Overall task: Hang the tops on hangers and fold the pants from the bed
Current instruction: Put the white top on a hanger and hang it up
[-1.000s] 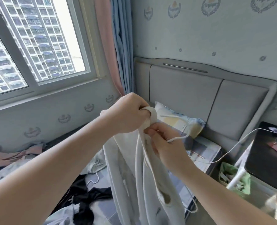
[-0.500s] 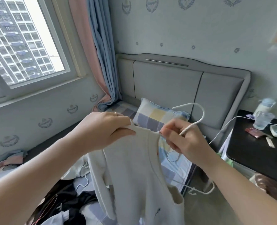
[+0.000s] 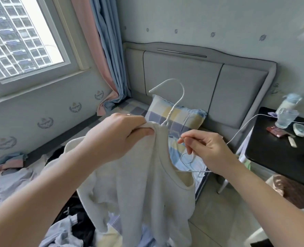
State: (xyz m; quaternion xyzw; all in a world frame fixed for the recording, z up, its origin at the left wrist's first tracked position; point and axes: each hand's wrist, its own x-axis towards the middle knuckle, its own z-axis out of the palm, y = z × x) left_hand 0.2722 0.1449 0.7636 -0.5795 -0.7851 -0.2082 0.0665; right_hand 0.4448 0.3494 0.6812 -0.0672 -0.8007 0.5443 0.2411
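The left hand (image 3: 119,138) is clutching the soft cream knit top (image 3: 147,184) by its shoulder above the bed (image 3: 14,180). At three o'clock, the right hand (image 3: 206,150) is pinching the thin white wire hanger (image 3: 174,102), hook curving upward.

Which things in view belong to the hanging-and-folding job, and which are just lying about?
Job: white top, gripped by the left hand; wire hanger, pinched by the right hand; clothes heap on the bed.
Lying about: pillow; bottle on the black nightstand.
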